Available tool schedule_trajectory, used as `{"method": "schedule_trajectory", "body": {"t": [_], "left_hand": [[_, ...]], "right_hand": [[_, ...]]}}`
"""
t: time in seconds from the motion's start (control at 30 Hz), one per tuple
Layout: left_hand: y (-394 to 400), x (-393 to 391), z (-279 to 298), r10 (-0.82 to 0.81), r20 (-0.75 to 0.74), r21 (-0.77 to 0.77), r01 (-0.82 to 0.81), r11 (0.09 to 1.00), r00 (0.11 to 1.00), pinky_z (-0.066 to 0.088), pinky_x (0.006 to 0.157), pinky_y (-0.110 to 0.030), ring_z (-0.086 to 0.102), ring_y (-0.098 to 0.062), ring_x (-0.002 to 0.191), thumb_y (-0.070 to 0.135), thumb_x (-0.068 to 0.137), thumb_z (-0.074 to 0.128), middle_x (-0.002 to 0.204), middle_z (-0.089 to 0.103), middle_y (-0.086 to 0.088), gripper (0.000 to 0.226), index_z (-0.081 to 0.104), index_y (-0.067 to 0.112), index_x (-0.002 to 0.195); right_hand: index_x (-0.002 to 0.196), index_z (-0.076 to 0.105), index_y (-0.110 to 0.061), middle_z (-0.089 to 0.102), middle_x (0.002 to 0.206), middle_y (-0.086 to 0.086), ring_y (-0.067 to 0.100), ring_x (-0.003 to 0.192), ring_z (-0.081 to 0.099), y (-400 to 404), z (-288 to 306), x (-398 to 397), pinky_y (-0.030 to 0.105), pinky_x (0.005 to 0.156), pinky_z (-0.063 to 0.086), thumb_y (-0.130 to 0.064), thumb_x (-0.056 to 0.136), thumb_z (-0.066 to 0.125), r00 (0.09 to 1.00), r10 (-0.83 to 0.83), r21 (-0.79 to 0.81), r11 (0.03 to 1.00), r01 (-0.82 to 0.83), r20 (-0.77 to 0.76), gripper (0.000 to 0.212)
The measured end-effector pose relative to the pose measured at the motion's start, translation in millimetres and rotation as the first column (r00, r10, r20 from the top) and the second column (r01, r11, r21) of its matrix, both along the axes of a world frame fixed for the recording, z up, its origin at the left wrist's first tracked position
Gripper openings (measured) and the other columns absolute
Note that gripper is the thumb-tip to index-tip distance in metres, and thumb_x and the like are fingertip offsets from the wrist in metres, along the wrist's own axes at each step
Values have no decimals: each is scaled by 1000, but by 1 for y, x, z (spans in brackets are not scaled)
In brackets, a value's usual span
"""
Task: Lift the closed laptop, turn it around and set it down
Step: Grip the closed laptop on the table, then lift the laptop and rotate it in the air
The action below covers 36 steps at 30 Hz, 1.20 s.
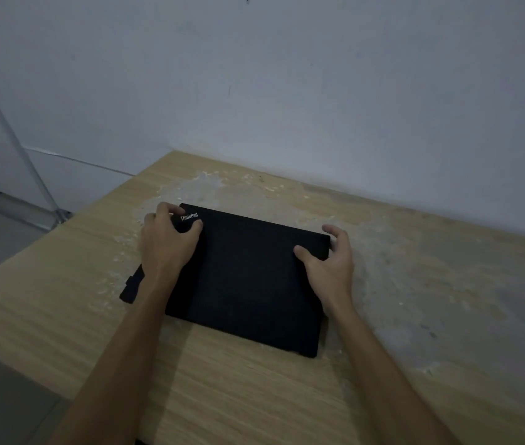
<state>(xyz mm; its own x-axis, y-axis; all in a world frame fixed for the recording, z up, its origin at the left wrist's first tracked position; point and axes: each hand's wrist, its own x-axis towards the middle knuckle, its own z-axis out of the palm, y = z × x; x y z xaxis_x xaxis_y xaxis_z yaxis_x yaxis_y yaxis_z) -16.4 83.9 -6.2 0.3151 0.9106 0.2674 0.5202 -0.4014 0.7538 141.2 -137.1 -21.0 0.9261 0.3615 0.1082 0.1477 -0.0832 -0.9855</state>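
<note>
Flat black closed laptop (248, 277) lying lid-up on worn pale wood-grain desk (447, 284), set askew, far edge near grey wall (287, 75); logo at far-left corner. Left hand (168, 239) clamped over that far-left corner, thumb on lid, fingers (161, 208) curled over edge; grasping. Right hand (328, 261) at far-right corner, thumb pressed on lid, fingers (335, 231) arched beside edge, apparently not yet closed; contact underneath not visible. Small black object (133, 285) just beside laptop's left edge, partly behind left forearm; identity unclear. Recommended: close right fingers fully under edge before lifting; raise level, both sides together; clear black object and wall during turn; avoid dragging across rough patch of desk.
</note>
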Motion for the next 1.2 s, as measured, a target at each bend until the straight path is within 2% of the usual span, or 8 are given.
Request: {"method": "schedule_trajectory", "body": {"t": [0.27,0.43,0.57,0.7,0.8,0.87,0.97,1.2], "left_hand": [[0,3,0,-77,31,-46,78,996,997,56,77,-41,66,-23,98,36,88,74,117,64,-4,29,57,28,110],[3,7,5,-189,57,-121,194,973,980,47,58,-27,62,-2,81,36,89,75,93,61,18,35,53,30,115],[-2,21,3,-220,38,-208,223,952,975,46,58,-26,64,-7,80,42,90,75,91,65,10,35,55,31,117],[-24,48,-3,-125,375,-353,266,897,919,59,69,-33,71,-22,99,33,90,78,113,70,-7,33,62,24,117],[-58,76,3,164,647,-558,315,768,745,66,69,-36,71,-27,106,23,91,80,125,66,-11,52,53,15,135],[-88,96,5,192,706,-595,424,683,682,65,67,-31,73,-26,108,23,92,79,128,70,-9,56,54,12,141],[-136,121,4,151,737,-596,527,607,659,63,92,-42,72,-24,112,27,87,84,132,72,-4,63,57,17,143],[-161,138,11,172,781,-547,524,652,601,64,91,-42,73,-19,111,28,84,88,126,73,4,61,58,22,137]], "right_hand": [[100,66,-27,68,104,-3,15,93,67,0,6,11,28,65,52,-28,96,71,992,26,12,1000,-25,-125,6],[98,69,-30,69,104,-6,14,91,68,-14,21,30,30,64,56,-26,97,71,986,-21,66,997,32,-164,5],[103,70,-22,68,105,-4,11,90,65,-40,25,53,23,61,53,-22,96,72,973,-151,114,978,172,-175,8],[103,69,-17,67,98,-4,8,83,63,-61,30,71,7,49,48,-16,95,73,938,-281,208,924,321,-202,8],[101,67,-19,69,101,-1,12,88,65,-71,34,79,16,64,53,-16,95,72,911,-349,264,878,400,-217,8],[100,67,-20,70,104,1,15,94,67,-72,37,81,25,77,56,-16,95,72,896,-394,300,846,441,-206,8],[105,68,-16,71,111,5,18,100,68,-71,41,81,31,89,58,-16,95,72,870,-454,344,799,493,-191,10],[100,63,-16,70,107,5,14,93,68,-73,41,83,26,81,59,-17,92,74,869,-457,397,774,493,-188,13]]}}
